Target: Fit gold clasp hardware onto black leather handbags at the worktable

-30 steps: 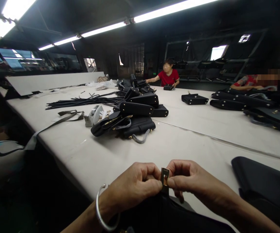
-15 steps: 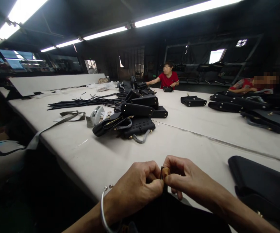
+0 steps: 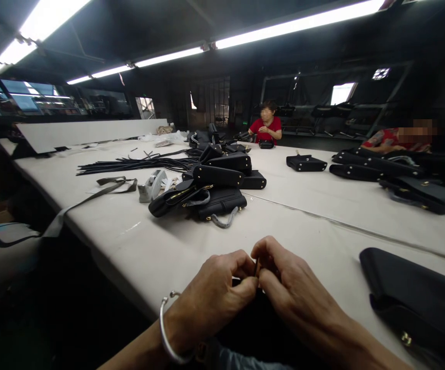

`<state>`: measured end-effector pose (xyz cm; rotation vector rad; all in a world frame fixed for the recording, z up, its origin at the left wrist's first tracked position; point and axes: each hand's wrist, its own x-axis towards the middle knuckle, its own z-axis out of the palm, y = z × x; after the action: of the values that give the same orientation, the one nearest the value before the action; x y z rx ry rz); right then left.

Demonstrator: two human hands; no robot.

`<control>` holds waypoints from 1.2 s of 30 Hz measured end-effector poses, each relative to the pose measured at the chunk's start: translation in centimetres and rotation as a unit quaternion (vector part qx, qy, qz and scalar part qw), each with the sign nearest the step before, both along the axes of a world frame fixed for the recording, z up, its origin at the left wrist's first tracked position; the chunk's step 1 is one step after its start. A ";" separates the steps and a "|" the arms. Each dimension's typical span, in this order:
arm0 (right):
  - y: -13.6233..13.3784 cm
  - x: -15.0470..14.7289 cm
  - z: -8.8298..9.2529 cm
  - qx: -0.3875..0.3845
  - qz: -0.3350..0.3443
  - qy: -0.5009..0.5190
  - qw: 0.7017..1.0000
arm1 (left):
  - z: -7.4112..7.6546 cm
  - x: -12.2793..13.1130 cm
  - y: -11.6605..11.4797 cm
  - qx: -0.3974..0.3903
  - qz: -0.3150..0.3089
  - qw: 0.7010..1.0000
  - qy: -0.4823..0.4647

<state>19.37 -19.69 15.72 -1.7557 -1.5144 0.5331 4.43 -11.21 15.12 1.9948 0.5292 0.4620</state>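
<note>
My left hand [image 3: 218, 290] is closed, thumb and forefinger pinching a thin dark strip [image 3: 256, 266] that stands upright between the fingertips. A silver open bangle [image 3: 163, 329] circles that wrist. Right against it, my right hand [image 3: 294, 282] is closed too, its thumb and fingers curled in at the strip; what they grip is hidden. Beneath both hands hangs a black piece [image 3: 259, 321], too dark to make out fully. To the right lies a black handbag [image 3: 411, 293] with a gold clasp, apart from my hands.
A pile of black handbags [image 3: 218, 177] lies ahead on the white table [image 3: 303, 231], beside a grey tape dispenser [image 3: 152, 186] and black straps [image 3: 130, 164]. More bags [image 3: 423, 192] lie at far right. Two people in red [image 3: 266, 128] sit across the table.
My right hand has turned and risen slightly, and the small tan-gold piece at its fingertips no longer shows. My left hand stays nearly in place. The person opposite has drawn an outstretched arm in.
</note>
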 end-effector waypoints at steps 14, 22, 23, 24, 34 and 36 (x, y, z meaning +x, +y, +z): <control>-6.5 10.6 -5.1 -0.031 -0.036 0.117 0.992 | -2.3 2.0 5.2 -0.173 0.008 0.975 -0.142; -5.5 5.7 -10.0 -0.059 -0.014 0.256 0.965 | -2.2 1.6 7.3 -0.172 -0.021 0.981 -0.092; -5.0 5.2 -10.1 -0.044 -0.042 0.267 0.962 | -2.0 1.0 7.6 -0.164 -0.020 0.983 -0.084; -4.6 4.9 -10.2 -0.033 -0.067 0.276 0.958 | -2.0 0.1 7.9 -0.151 -0.008 0.985 -0.080; -2.2 5.5 -11.4 -0.028 -0.141 0.442 0.885 | -6.8 -6.9 6.3 -0.258 0.112 0.950 -0.133; -1.7 5.6 -11.4 -0.047 -0.158 0.484 0.859 | -8.1 -6.9 5.7 -0.280 0.105 0.941 -0.159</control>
<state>24.92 -21.34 4.31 -1.3840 -0.4845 1.1098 -2.42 -5.50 7.02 1.2938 0.5913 0.6671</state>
